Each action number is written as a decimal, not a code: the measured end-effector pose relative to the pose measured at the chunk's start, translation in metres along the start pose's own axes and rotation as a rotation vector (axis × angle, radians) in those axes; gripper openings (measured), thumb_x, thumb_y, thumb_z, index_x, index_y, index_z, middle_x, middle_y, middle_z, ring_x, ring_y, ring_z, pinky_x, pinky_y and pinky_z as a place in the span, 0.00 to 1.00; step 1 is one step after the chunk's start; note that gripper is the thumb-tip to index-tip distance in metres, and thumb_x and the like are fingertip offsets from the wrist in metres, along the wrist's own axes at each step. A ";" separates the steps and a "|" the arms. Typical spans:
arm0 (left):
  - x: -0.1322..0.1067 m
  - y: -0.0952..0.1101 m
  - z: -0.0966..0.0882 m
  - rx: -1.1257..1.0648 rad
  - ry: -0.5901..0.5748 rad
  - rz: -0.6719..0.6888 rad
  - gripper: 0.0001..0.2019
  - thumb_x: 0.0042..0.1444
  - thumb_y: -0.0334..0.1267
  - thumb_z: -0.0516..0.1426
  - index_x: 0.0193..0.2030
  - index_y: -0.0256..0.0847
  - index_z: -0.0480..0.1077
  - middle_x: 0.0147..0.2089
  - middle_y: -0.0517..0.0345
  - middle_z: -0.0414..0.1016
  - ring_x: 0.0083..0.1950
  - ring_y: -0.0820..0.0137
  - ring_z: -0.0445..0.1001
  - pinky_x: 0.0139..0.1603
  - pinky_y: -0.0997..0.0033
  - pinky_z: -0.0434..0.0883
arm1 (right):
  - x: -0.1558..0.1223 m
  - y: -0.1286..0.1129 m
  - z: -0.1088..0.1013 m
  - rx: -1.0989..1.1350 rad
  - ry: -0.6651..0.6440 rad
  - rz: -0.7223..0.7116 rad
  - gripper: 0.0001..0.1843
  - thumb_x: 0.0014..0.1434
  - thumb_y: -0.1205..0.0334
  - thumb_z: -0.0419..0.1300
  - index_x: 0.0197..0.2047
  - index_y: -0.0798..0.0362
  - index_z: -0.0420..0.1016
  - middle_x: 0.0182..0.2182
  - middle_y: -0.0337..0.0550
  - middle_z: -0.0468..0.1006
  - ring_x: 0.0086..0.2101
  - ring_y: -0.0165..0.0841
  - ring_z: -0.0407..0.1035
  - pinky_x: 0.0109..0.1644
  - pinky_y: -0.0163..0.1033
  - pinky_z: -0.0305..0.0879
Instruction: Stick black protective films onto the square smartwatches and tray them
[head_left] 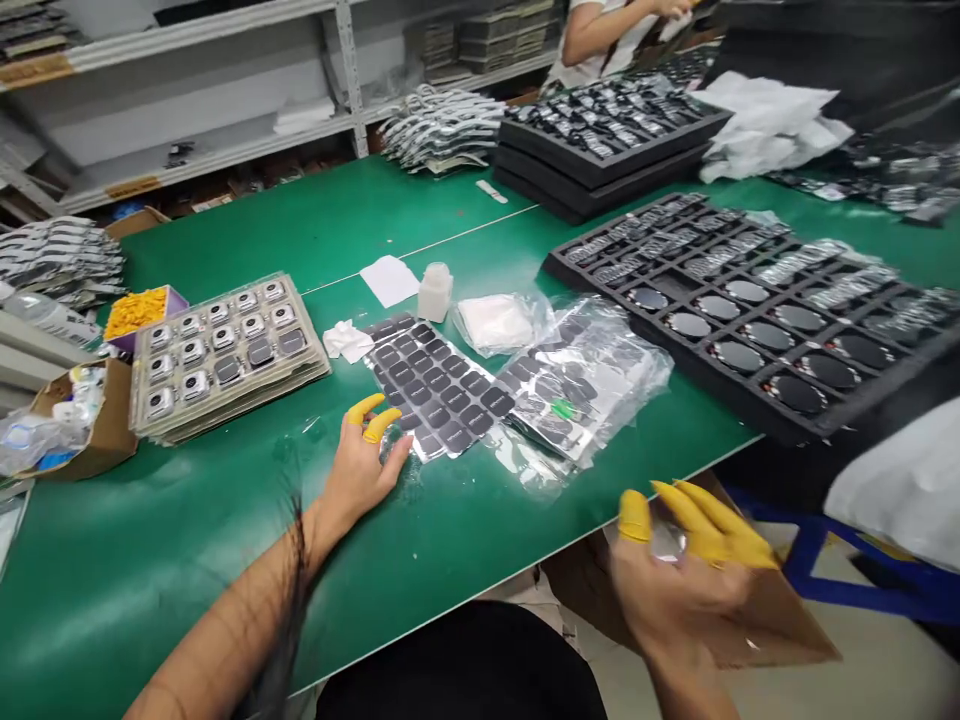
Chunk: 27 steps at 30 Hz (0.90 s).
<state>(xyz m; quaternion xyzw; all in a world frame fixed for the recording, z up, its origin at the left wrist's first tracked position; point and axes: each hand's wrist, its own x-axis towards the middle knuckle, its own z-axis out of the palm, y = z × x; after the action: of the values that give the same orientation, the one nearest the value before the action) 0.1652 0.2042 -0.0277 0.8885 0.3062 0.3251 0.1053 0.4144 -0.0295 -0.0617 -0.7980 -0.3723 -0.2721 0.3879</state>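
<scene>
While the left hand (364, 455) is at the lower-left edge of the label sheet (446, 395), its fingers are spread and curved, with the thumb apart and no object visibly grasped; light contact with the sheet is likely but cannot be confirmed. The sheet, printed with rows of dark rounded squares, lies flat at the centre of the frame. The right hand (675, 580), at lower right beyond the table edge, is blurred; a pale glint shows among its half-curled fingers, and whether it grips anything cannot be told.

For good handling, steady the sheet with light pressure from the covered fingertips. The bare left thumb is best held clear of the label faces, as it could mark them.

Obstructions: clear-wrapped sheets (592, 385) crowd the label sheet's right side, and their loose film could snag. Strands of dark hair (289, 600) hang before the left forearm. The white bottle (435, 292) stands just beyond the sheet's upper edge and could be knocked.

Surroundings: a tray of watch cases (240, 395) sits at left, beside yellow finger cots (136, 310). A black foam tray (720, 392) occupies the right. At upper right, a co-worker (600, 40) is partly visible.
</scene>
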 end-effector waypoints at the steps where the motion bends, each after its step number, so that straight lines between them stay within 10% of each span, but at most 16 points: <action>1: -0.001 -0.007 -0.004 -0.028 0.047 -0.046 0.16 0.65 0.42 0.58 0.57 0.41 0.67 0.61 0.42 0.67 0.57 0.59 0.71 0.55 0.55 0.75 | 0.007 -0.032 0.016 0.133 -0.033 -0.162 0.19 0.63 0.61 0.63 0.57 0.47 0.73 0.41 0.54 0.77 0.43 0.47 0.72 0.49 0.55 0.68; 4: -0.009 -0.039 -0.028 0.001 0.165 -0.216 0.14 0.66 0.44 0.55 0.54 0.40 0.71 0.55 0.45 0.74 0.56 0.60 0.73 0.57 0.56 0.73 | 0.020 -0.130 0.065 0.478 -0.598 -0.564 0.20 0.69 0.58 0.54 0.62 0.52 0.68 0.45 0.52 0.78 0.45 0.43 0.72 0.50 0.48 0.69; 8: -0.036 -0.087 -0.069 0.085 0.231 -0.470 0.17 0.68 0.47 0.51 0.48 0.39 0.74 0.45 0.48 0.80 0.47 0.62 0.77 0.55 0.57 0.73 | 0.017 -0.200 0.112 0.416 -0.830 -0.895 0.28 0.67 0.45 0.56 0.57 0.61 0.73 0.46 0.58 0.76 0.48 0.48 0.67 0.53 0.50 0.64; 15: -0.054 -0.116 -0.084 0.046 0.169 -0.658 0.20 0.70 0.50 0.47 0.52 0.39 0.73 0.42 0.52 0.83 0.39 0.68 0.80 0.44 0.67 0.75 | 0.018 -0.188 0.119 0.375 -0.880 -0.975 0.24 0.69 0.45 0.53 0.45 0.58 0.78 0.36 0.50 0.76 0.36 0.40 0.64 0.44 0.45 0.56; 27: -0.030 -0.069 -0.054 0.480 -0.140 -0.448 0.21 0.66 0.54 0.53 0.49 0.39 0.76 0.46 0.44 0.76 0.49 0.54 0.71 0.47 0.55 0.64 | -0.011 -0.212 0.097 -0.075 -0.767 -0.597 0.26 0.71 0.47 0.49 0.54 0.62 0.72 0.39 0.60 0.76 0.34 0.43 0.70 0.33 0.42 0.59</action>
<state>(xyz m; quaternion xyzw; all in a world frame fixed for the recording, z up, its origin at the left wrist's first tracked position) 0.0800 0.2402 -0.0285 0.8187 0.5539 0.1505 -0.0171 0.2510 0.1351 -0.0348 -0.7125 -0.6911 -0.0710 0.0986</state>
